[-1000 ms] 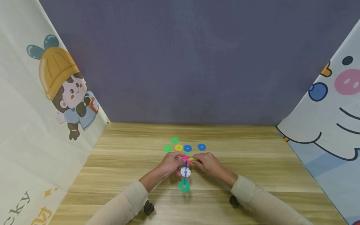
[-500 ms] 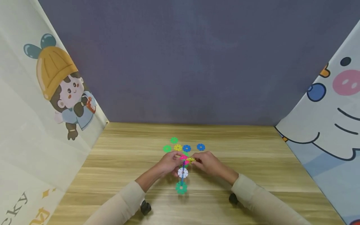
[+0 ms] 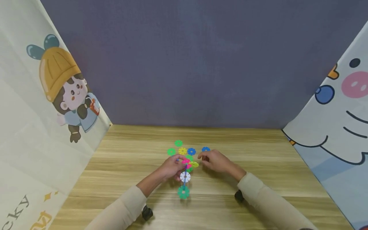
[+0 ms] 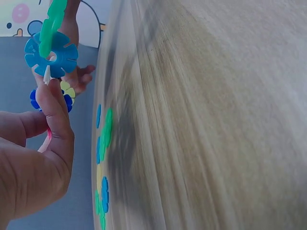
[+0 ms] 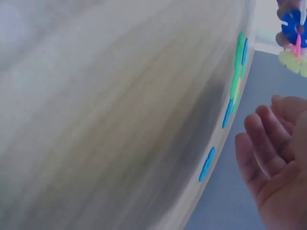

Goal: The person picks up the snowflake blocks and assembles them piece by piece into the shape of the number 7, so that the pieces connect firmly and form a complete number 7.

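My left hand grips a joined chain of flower-shaped, notched plastic discs, held above the table. A pink disc sits by its fingertips, with a yellow disc slotted in on the right. Toward me the chain runs through a white disc to a green disc. Blue discs, seen edge-on from the head, join them; the left wrist view shows a light blue disc face-on. Just right of the yellow disc is my right hand, fingers loosely bent, holding nothing.
Behind the hands, loose discs lie flat on the wooden table: green discs, a yellow one and blue ones. A grey panel rises at the table's back edge, and printed sheets flank both sides.
The right hand has let go of the yellow disc and moved slightly right, its fingers loosening. The yellow disc stays on the chain, which has shifted slightly left with the left hand.
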Demonstrator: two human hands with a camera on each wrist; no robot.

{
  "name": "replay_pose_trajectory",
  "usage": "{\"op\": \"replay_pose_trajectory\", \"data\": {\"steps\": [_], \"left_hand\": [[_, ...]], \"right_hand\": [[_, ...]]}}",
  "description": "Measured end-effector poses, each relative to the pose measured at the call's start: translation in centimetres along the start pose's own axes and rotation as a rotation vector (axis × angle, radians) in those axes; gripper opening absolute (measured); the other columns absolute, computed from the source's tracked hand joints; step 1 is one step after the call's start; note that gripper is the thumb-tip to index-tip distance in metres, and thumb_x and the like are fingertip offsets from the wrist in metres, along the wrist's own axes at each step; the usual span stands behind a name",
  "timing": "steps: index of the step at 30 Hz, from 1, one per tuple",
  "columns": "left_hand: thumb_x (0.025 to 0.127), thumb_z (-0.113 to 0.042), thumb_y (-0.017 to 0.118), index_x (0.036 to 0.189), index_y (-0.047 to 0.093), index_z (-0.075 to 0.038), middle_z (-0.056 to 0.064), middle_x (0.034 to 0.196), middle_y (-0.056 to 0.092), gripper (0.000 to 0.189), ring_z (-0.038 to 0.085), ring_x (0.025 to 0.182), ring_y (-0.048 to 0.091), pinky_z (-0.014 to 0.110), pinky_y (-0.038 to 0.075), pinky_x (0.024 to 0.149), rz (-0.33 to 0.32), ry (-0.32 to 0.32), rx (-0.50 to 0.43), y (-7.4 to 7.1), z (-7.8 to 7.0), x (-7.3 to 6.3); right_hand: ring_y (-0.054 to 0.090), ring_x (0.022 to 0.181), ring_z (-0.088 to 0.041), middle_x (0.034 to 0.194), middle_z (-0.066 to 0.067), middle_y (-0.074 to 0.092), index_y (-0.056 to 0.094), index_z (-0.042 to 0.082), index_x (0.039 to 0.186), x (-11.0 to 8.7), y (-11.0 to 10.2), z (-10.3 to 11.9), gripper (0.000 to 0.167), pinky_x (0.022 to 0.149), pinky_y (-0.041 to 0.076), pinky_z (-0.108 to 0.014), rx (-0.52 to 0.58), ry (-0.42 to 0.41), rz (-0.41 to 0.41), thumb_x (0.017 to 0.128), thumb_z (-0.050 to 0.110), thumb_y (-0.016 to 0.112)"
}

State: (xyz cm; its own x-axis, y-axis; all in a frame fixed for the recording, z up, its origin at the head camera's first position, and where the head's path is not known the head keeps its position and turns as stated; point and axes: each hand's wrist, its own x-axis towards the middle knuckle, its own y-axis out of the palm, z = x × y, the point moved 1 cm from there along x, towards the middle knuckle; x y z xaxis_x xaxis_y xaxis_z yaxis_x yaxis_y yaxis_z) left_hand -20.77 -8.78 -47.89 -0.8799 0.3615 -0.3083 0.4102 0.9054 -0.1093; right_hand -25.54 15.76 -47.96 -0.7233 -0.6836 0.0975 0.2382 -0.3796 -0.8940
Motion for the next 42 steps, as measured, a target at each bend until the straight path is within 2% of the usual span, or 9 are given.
{"op": "replay_pose_trajectory", "data": {"steps": [12,17,23,32,42], "left_hand": [[0.101,-0.011,0.059,0.131,0.056,-0.005,0.004,0.080,0.058,0.032,0.012,0.054,0.058,0.022,0.053,0.048,0.008,0.012,0.013,0.2,0.1,0.0],[0.101,-0.013,0.060,0.131,0.056,-0.006,0.003,0.079,0.059,0.031,0.011,0.054,0.059,0.021,0.053,0.047,0.020,0.013,0.013,0.4,0.2,0.1],[0.101,-0.012,0.060,0.132,0.055,-0.005,0.002,0.075,0.057,0.032,0.011,0.054,0.058,0.022,0.053,0.046,0.030,0.020,0.022,0.4,0.1,0.1],[0.100,-0.011,0.059,0.130,0.055,-0.005,0.003,0.078,0.059,0.031,0.011,0.051,0.057,0.022,0.053,0.045,0.023,0.014,0.020,0.7,-0.1,0.2],[0.100,-0.011,0.059,0.130,0.055,-0.005,0.004,0.081,0.061,0.031,0.010,0.049,0.056,0.022,0.053,0.044,0.021,-0.003,0.016,0.9,0.0,0.6]], "right_hand": [[0.066,0.080,-0.011,0.090,0.000,0.073,0.074,0.009,0.111,1.6,-0.5,-2.1,0.016,0.070,0.056,-0.030,-0.074,0.173,-0.114,0.098,0.014,0.067],[0.064,0.077,-0.010,0.089,0.000,0.072,0.074,0.011,0.109,1.8,-0.5,-3.1,0.013,0.070,0.055,-0.031,-0.061,0.230,-0.133,0.098,0.015,0.067],[0.058,0.070,-0.009,0.086,0.000,0.069,0.073,0.008,0.112,2.1,-0.5,-4.0,0.018,0.065,0.051,-0.028,-0.041,0.280,-0.123,0.097,0.015,0.068],[0.052,0.065,-0.009,0.078,0.002,0.064,0.069,0.004,0.124,2.5,-0.4,-4.5,0.033,0.059,0.045,-0.025,-0.089,0.306,-0.089,0.096,0.020,0.071],[0.056,0.071,-0.011,0.086,-0.003,0.068,0.071,0.004,0.119,2.6,0.1,-5.2,0.029,0.065,0.052,-0.030,-0.129,0.282,-0.079,0.094,0.019,0.073]]}}
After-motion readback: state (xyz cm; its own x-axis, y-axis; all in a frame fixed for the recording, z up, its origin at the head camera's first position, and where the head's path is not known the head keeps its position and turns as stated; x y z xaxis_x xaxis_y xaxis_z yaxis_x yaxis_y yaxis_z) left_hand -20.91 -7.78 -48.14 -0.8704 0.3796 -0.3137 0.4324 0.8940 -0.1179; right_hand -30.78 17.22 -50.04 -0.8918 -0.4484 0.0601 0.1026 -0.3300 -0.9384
